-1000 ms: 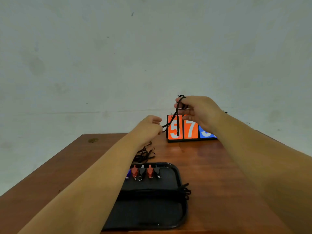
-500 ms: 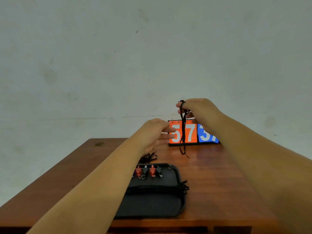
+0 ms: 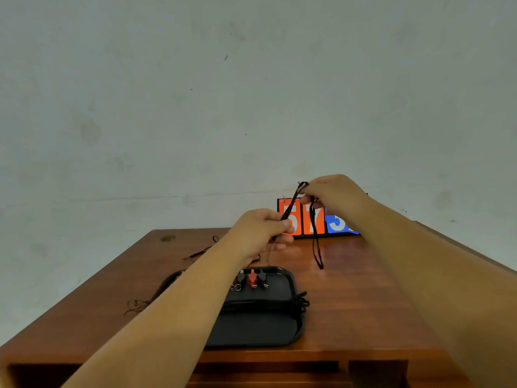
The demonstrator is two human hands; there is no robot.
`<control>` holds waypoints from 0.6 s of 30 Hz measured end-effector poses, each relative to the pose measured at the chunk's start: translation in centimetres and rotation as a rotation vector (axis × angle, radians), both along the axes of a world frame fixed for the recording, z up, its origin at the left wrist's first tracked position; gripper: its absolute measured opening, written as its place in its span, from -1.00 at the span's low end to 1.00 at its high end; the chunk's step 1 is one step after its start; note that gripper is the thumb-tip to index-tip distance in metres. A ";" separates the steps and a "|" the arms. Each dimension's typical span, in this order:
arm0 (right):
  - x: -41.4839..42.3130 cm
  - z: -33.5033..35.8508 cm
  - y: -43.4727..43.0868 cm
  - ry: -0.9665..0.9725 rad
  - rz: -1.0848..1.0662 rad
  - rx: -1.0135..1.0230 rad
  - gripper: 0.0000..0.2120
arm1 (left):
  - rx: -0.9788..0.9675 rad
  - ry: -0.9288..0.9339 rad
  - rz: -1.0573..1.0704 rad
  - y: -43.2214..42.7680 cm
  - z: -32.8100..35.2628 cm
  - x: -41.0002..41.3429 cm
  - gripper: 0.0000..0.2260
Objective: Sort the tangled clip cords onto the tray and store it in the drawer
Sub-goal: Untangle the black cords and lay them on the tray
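1. The right hand pinches the top of a black clip cord, fingers curled round it.
2. The left hand, lower and just to the right hand's left, grips another stretch of it (a loop dangles below the right hand).
3. Beneath both hands, a black tray on the wooden table holds clips and bundled cords.
4. Loose cords lie left of the left forearm.
5. A flip scoreboard stands behind the hands.

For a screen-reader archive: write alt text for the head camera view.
A left hand and a right hand hold a thin black cord above a brown wooden table, the right pinching its looped top. Beneath them a black plastic tray holds red and black clips.
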State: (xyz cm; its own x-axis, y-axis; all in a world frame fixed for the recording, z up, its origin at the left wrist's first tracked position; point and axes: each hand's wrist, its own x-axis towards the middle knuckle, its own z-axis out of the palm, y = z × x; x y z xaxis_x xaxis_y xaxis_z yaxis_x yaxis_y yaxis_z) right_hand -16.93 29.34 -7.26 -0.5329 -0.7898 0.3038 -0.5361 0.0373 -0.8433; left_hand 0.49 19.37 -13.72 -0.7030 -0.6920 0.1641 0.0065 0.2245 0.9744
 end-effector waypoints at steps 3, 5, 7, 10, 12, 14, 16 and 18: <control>-1.1 -1.3 0.6 0.016 -0.021 0.111 -0.80 | -0.008 0.007 0.070 -0.6 -0.2 1.1 -0.86; -2.0 -2.6 1.1 0.033 -0.006 0.206 -0.74 | -0.064 -0.017 0.128 -0.9 -0.2 1.6 -0.90; -3.1 -4.3 1.7 0.077 0.030 0.282 -0.65 | -0.162 -0.065 0.177 -1.0 -0.1 2.0 -0.92; -4.4 -6.7 2.5 0.022 0.147 0.384 -0.64 | -0.254 -0.129 0.139 -0.7 0.2 2.2 -0.83; -4.5 -7.5 3.5 0.036 0.243 0.561 -0.77 | -0.291 -0.165 0.106 -0.2 0.6 2.0 -0.82; -4.0 -7.5 4.4 0.112 0.311 0.742 -0.82 | -0.342 -0.182 0.093 0.5 1.1 1.9 -0.89; -3.4 -7.1 4.7 0.246 0.293 0.741 -0.70 | -0.438 -0.207 0.077 1.0 1.7 1.8 -0.93; -2.4 -6.4 4.9 0.251 0.268 0.580 -0.59 | -0.540 -0.225 0.079 1.3 2.3 1.7 -0.94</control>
State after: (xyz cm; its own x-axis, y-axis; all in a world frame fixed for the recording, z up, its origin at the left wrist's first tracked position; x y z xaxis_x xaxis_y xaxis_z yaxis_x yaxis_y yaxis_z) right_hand -19.28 34.23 -13.67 -0.2649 -0.9568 -0.1196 -0.7664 0.2842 -0.5761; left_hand 2.19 20.67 -11.40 -0.7107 -0.6038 0.3610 -0.2240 0.6806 0.6976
